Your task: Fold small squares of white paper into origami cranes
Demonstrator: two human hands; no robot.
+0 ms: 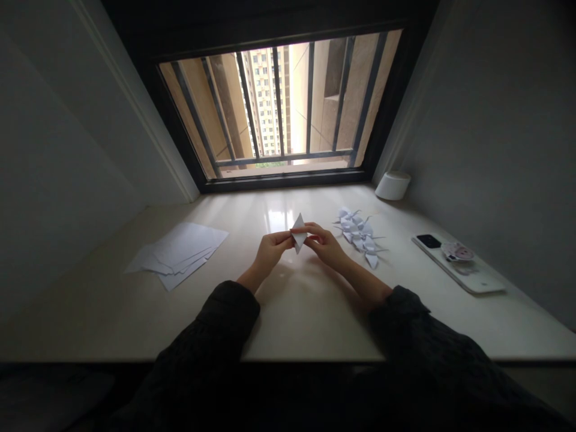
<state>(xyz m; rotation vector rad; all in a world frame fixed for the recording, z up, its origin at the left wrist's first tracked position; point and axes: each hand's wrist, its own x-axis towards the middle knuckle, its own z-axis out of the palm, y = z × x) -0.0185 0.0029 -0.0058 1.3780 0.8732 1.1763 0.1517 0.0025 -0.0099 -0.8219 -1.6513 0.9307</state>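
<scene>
Between my two hands, a small piece of folded white paper (299, 235) is held up above the middle of the table. It has a narrow diamond shape with one point up and one down. My left hand (274, 247) pinches its left edge between thumb and fingers. From the other side my right hand (324, 243) grips it, the index finger lying across its front. To the right of my right hand, several folded paper cranes (357, 231) lie in a cluster, with thin pointed ends sticking out.
A loose stack of white paper sheets (184, 249) lies on the left of the pale table (297, 324). On the right rests a white phone (463, 264) with a round cartoon grip. A white cylindrical object (393, 185) stands by the barred window (283, 108).
</scene>
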